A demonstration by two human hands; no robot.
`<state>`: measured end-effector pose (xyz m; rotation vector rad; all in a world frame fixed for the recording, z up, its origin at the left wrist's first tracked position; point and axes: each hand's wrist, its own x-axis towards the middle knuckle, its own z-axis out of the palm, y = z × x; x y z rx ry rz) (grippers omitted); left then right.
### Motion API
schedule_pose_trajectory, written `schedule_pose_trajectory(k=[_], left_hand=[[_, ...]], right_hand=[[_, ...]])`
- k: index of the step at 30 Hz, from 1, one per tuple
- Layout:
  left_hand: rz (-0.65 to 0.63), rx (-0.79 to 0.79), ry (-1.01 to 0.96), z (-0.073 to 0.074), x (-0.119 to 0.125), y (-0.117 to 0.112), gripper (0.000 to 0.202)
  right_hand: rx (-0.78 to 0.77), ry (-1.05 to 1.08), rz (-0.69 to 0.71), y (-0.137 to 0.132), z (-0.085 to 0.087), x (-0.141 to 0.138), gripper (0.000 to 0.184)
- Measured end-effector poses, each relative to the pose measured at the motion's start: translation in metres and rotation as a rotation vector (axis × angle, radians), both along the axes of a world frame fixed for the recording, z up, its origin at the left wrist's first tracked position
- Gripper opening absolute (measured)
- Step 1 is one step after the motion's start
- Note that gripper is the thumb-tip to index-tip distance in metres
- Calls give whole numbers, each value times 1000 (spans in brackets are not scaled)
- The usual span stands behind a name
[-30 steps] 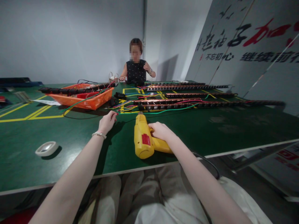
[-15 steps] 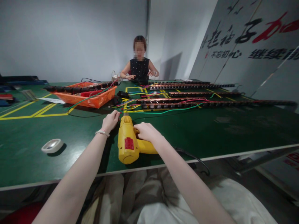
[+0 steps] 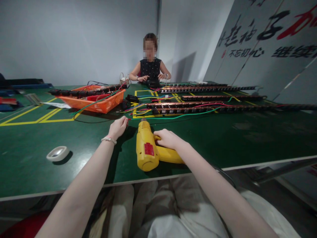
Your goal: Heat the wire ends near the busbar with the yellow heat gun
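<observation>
My right hand (image 3: pixel 167 138) is wrapped round the handle of a yellow heat gun (image 3: pixel 146 147) that lies on the green table (image 3: pixel 223 138), nozzle pointing away from me. My left hand (image 3: pixel 118 127) is closed in a pinch on the end of a thin red wire (image 3: pixel 129 119), just left of the gun's nozzle. A white bracelet sits on my left wrist. Beyond the nozzle lie long black and copper strips (image 3: pixel 188 106) with coloured wires (image 3: pixel 141 112) trailing from them.
An orange tray (image 3: pixel 101 105) with black parts and wires stands at the back left. A roll of clear tape (image 3: pixel 57 153) lies at the near left. A person (image 3: pixel 151 67) sits at the far end, hands on the table. A lettered board leans at the right.
The heat gun and my right hand shifted left and then back right on the table. My left hand stayed pinched on the wire by the nozzle. The view drifted slightly.
</observation>
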<state>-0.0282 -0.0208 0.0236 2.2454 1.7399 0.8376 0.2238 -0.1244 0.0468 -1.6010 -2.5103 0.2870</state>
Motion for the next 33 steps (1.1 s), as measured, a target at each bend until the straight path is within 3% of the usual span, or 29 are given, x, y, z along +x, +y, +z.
schedule_pose_trajectory(k=[9, 12, 18, 24, 29, 33], left_hand=[[-83, -6, 21, -9, -2, 11, 37], [-103, 14, 14, -11, -1, 15, 39], [1, 42, -39, -14, 0, 21, 35], [-43, 88, -66, -18, 1, 28, 30], [-101, 178, -33, -17, 24, 42, 31], [-162, 217, 114, -17, 50, 61, 36]], right_hand=[[-88, -56, -201, -7, 4, 55, 23], [-76, -112, -189, -5, 7, 55, 28], [-53, -229, -161, 12, 11, 43, 31], [-34, -287, -102, 29, 7, 39, 27], [-2, -299, -80, 36, 7, 40, 25], [-3, -323, -49, 38, 7, 41, 22]])
